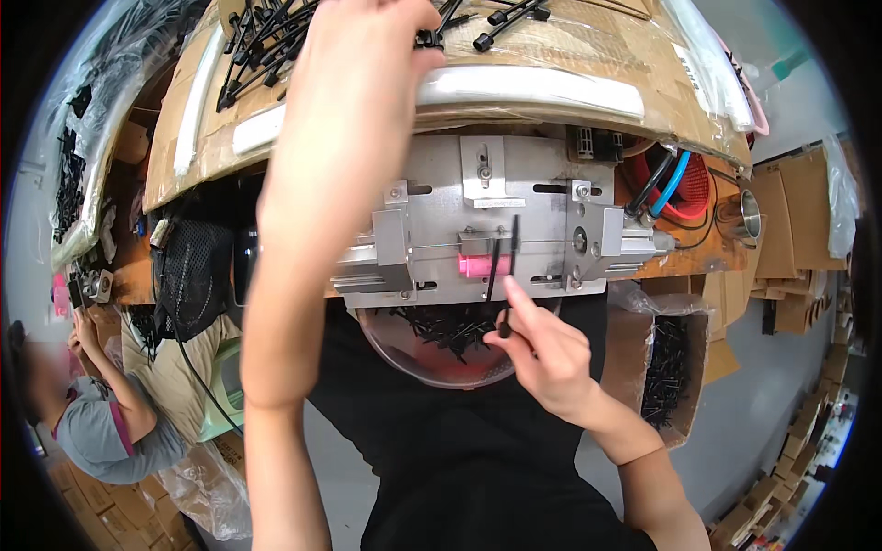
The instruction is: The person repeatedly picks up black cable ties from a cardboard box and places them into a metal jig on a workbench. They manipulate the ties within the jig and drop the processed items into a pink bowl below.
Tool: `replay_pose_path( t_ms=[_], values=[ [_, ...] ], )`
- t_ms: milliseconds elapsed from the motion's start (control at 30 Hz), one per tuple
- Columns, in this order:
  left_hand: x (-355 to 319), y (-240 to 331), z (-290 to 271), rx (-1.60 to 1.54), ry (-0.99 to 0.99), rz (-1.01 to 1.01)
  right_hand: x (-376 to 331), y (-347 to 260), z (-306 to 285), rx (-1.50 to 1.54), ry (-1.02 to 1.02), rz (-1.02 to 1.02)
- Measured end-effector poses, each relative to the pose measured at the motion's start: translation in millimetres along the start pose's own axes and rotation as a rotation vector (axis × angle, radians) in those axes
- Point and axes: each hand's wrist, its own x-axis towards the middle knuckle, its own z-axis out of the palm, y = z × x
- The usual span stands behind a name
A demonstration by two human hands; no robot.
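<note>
At the far edge, my left hand (pixel 381 37), blurred by motion, reaches over the cardboard. Its fingers curl round a small black plastic part beside a heap of black rods with thick ends (pixel 266 46). Below the metal fixture, my right hand (pixel 551 363) pinches a slim black rod (pixel 496 275) by its knobbed lower end, index finger stretched along it. The rod points up across the fixture's middle. A second thin dark piece (pixel 514 241) stands close beside it. Behind them sits a pink block (pixel 476 266) on the metal fixture plate (pixel 441 197).
A clear bowl (pixel 418 372) of black parts sits under the fixture's near edge. To the right are an open carton (pixel 634 367) of black pieces, a red basket (pixel 698 188) and a metal cup (pixel 740 220). Another person (pixel 119 413) works at far left.
</note>
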Motion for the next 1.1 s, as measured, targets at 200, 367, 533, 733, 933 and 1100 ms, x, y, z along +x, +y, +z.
replay_pose_path(
  t_ms=[200,367,533,733,933,1100],
  values=[
    [49.2,2.3,-20.5,-0.236,-0.525,-0.185,1.2,17.4,19.7,-0.007,-0.014,-0.030],
    [35.6,-29.8,-10.0,-0.087,-0.355,0.205,4.1,12.5,12.2,-0.030,-0.061,-0.001],
    [13.1,-21.5,-25.2,-0.296,-0.417,0.060,82.7,3.8,-49.3,-0.285,-0.110,-0.239],
    [-10.4,8.4,-43.8,-0.545,-0.347,-0.158,265.7,54.6,-86.8,-0.687,-0.447,-0.224],
    [-62.8,30.8,-54.9,-0.566,-0.208,-0.243,296.1,21.1,-100.7,-0.409,-0.546,0.168],
    [-125.3,92.4,-44.8,-0.388,-0.286,-0.283,280.7,27.4,-118.3,-0.473,-0.204,-0.044]
  ],
)
